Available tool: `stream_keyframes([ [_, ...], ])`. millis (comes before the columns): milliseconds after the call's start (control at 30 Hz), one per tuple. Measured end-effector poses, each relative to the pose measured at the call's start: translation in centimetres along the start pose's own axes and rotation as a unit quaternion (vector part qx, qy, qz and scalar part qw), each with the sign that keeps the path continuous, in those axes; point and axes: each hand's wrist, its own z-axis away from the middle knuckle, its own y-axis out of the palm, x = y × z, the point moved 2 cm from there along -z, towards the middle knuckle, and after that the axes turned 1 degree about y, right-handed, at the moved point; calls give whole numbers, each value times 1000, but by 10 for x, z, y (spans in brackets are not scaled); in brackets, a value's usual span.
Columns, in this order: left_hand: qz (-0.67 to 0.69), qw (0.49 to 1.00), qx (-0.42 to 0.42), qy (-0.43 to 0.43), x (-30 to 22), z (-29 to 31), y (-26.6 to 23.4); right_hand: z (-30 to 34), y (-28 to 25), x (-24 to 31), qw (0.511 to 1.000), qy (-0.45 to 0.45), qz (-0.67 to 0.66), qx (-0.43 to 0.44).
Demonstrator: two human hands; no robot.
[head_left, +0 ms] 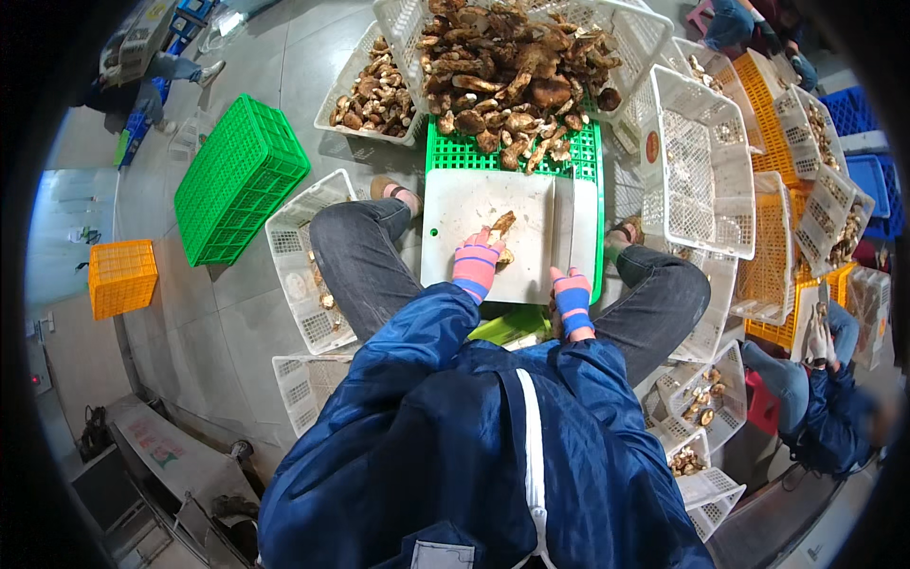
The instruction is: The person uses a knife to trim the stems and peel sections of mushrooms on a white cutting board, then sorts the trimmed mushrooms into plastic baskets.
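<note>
My left hand, in a pink and blue striped fingerless glove, is closed on a brown mushroom over a white board. Another pale mushroom piece lies beside its fingers. My right hand, gloved alike, is at the board's near right edge with its fingers curled; what they hold, if anything, I cannot make out. A narrow grey strip runs along the board just beyond that hand; whether it is a blade is unclear. The board rests on an upturned green crate between my knees.
Past the board, a white basket spills brown mushrooms toward me. White baskets stand at my left and right. A green crate and an orange one sit farther left. Another person sits at the right.
</note>
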Motion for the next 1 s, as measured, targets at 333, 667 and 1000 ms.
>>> stream_keyframes([
  [333, 418, 862, 131, -255, 47, -26, 70, 9, -1, 15, 1000, -2, -27, 4],
  [667, 608, 705, 189, -312, -4, -64, 61, -37, 12, -38, 997, -40, -53, -41],
  [1000, 730, 580, 153, -329, 9, -32, 20, 6, -9, 16, 993, 27, -112, 15],
])
